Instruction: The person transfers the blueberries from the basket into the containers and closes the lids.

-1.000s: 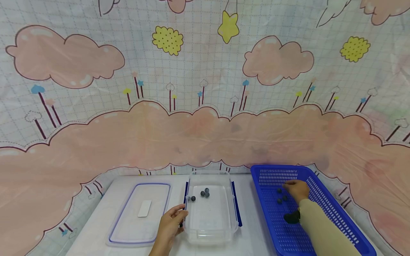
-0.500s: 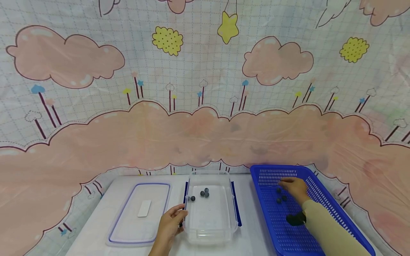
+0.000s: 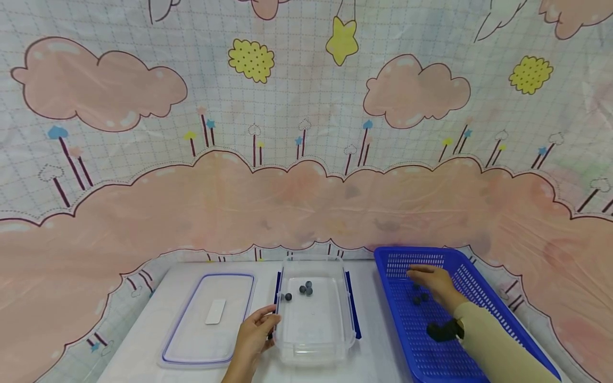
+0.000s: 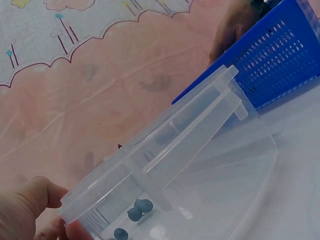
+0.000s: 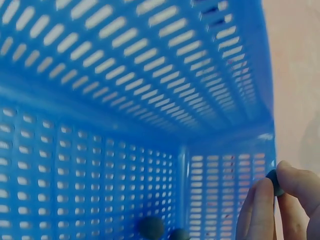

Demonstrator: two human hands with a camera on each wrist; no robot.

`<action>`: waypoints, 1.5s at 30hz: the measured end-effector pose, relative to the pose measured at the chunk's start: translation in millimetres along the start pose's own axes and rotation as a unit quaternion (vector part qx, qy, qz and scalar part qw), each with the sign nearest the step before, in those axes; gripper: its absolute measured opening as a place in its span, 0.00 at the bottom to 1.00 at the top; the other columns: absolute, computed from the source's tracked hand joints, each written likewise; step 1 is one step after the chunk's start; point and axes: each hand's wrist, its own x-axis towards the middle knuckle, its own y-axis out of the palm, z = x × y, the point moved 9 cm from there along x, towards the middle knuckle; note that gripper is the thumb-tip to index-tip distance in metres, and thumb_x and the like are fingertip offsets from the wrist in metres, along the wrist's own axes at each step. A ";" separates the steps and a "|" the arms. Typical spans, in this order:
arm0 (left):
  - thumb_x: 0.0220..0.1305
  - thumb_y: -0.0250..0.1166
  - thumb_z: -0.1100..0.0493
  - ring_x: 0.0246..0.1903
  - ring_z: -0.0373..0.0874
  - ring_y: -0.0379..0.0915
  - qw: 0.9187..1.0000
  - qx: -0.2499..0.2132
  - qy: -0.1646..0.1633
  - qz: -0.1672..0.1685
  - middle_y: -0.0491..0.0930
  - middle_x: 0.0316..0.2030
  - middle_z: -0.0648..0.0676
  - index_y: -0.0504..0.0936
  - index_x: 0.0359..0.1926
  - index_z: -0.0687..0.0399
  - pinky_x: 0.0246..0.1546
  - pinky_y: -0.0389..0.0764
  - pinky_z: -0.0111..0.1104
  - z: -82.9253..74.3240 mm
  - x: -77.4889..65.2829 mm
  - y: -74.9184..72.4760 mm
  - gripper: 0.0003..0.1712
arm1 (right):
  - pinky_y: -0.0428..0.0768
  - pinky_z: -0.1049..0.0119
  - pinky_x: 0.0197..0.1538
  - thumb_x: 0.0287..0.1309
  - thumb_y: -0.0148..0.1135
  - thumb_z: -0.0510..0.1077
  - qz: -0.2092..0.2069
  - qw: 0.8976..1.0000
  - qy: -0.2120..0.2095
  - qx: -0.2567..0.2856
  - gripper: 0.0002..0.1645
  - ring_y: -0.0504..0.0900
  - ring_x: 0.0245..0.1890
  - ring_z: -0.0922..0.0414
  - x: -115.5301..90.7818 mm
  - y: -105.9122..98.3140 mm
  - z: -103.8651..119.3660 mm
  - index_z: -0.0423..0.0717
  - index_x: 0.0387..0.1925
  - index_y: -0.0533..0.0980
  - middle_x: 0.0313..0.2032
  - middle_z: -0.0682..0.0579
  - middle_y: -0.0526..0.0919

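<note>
- Change over the last second: right hand (image 3: 433,281) has shifted left across the blue basket (image 3: 394,319), its fingertips now nearer the basket's far left corner.
- Right hand: thumb and fingers pinching one dark ball (image 5: 275,182), seen at the rim in the right wrist view; cannot tell whether it touches.
- Left hand (image 3: 256,330): thumb and fingers gripping the left wall of the clear box (image 3: 330,319); no shift seen.
- Box stands near the middle of the worktop's (image 3: 375,340) far edge; loose balls (image 3: 306,289) lie towards its far left corner, arrangement unchanged.
- Meaning, as judged: the pinched ball is off the basket floor, apart from the rest; box contents unaffected.
- Remaining balls (image 3: 421,299) in basket: towards its far left, partly behind the hand; exact count uncertain.
- Clear lid (image 3: 187,340) with white label (image 3: 216,311): flat, along the worktop's left edge.
</note>
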 end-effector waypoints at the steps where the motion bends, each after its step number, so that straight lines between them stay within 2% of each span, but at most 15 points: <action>1: 0.59 0.67 0.62 0.31 0.40 0.67 1.000 0.000 0.000 0.000 0.77 0.31 0.45 0.78 0.58 0.64 0.26 0.76 0.31 -0.1 0.0 0.1 0.25 | 0.67 0.41 0.66 0.66 0.61 0.48 0.007 1.000 -0.001 0.001 0.33 0.72 0.62 0.36 -1.4 1.7 1.4 0.29 0.64 0.68 0.59 0.34 0.77; 5: 0.60 0.67 0.62 0.32 0.41 0.68 1.000 0.003 0.000 0.003 0.77 0.31 0.45 0.78 0.58 0.64 0.27 0.76 0.31 -0.3 -0.8 0.4 0.25 | 0.67 0.43 0.66 0.66 0.61 0.46 0.026 0.999 -0.007 0.018 0.34 0.71 0.64 0.37 -7.4 8.6 9.1 0.28 0.65 0.66 0.60 0.35 0.76; 9: 0.60 0.67 0.62 0.33 0.41 0.68 1.000 0.003 0.002 0.007 0.77 0.32 0.46 0.77 0.59 0.64 0.28 0.76 0.32 -0.9 -1.4 0.7 0.25 | 0.68 0.45 0.66 0.65 0.62 0.45 0.035 0.999 -0.017 0.025 0.34 0.74 0.62 0.41 -12.5 14.8 16.3 0.27 0.64 0.67 0.58 0.38 0.78; 26: 0.60 0.67 0.62 0.32 0.41 0.67 1.000 0.003 0.000 0.008 0.77 0.31 0.45 0.78 0.58 0.64 0.26 0.75 0.30 -0.6 -1.5 0.7 0.25 | 0.70 0.47 0.65 0.63 0.65 0.46 0.053 0.998 -0.021 0.039 0.34 0.79 0.57 0.46 -26.7 32.9 27.5 0.28 0.63 0.69 0.55 0.40 0.80; 35: 0.60 0.67 0.62 0.31 0.40 0.67 1.000 -0.003 0.004 0.008 0.76 0.30 0.45 0.77 0.59 0.64 0.24 0.75 0.29 -1.7 -1.1 0.3 0.26 | 0.73 0.48 0.62 0.63 0.64 0.42 0.064 0.995 -0.035 0.065 0.31 0.79 0.56 0.42 -29.4 44.3 36.9 0.25 0.61 0.69 0.53 0.39 0.81; 42: 0.59 0.67 0.62 0.31 0.40 0.67 1.000 0.000 0.001 0.005 0.76 0.31 0.46 0.77 0.59 0.64 0.25 0.75 0.29 -0.7 -1.5 0.6 0.26 | 0.76 0.52 0.60 0.62 0.65 0.41 0.066 0.994 -0.038 0.079 0.30 0.83 0.51 0.51 -27.8 54.9 41.5 0.25 0.60 0.71 0.52 0.41 0.81; 45: 0.59 0.67 0.62 0.31 0.40 0.67 1.000 0.001 -0.001 0.003 0.76 0.31 0.47 0.77 0.59 0.64 0.25 0.75 0.29 -0.4 -0.7 0.6 0.26 | 0.78 0.55 0.59 0.62 0.65 0.41 0.064 0.994 -0.039 0.078 0.30 0.82 0.51 0.52 -26.6 60.3 43.5 0.26 0.60 0.71 0.54 0.38 0.80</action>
